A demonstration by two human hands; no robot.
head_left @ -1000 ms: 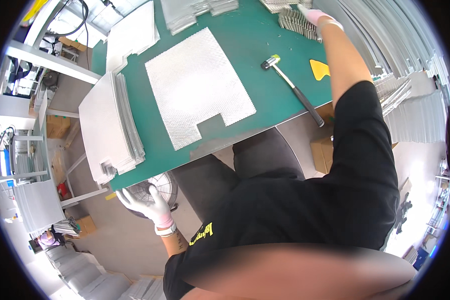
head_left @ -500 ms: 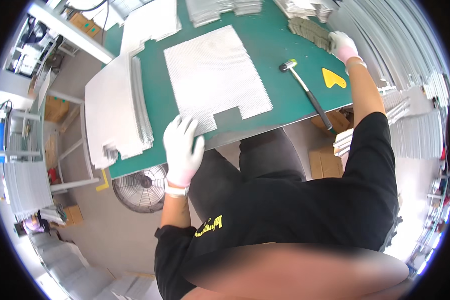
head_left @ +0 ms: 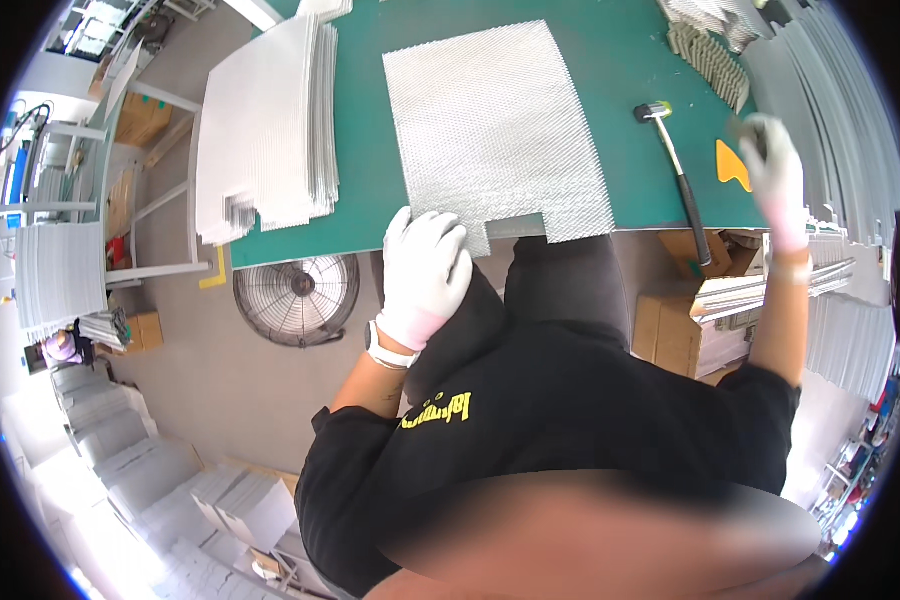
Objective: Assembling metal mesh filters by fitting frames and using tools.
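Nearest, the left hand (head_left: 425, 275), in a white glove, lies flat with fingers spread on the near left corner of one silvery mesh sheet (head_left: 490, 125), pressing it rather than gripping. That sheet lies on the green table (head_left: 610, 60), its near edge cut with a square notch and overhanging the table's front. Below the table's near edge stand one round wire fan (head_left: 295, 298) on the floor to the left and cardboard boxes (head_left: 685, 330) to the right. The right hand (head_left: 775, 165), also gloved in white, is raised over the right side near one yellow scraper (head_left: 732, 166); it is blurred, so its grip cannot be told. One hammer (head_left: 675, 170) lies just left of the scraper. At far left sits one stack of white sheets (head_left: 265, 125).
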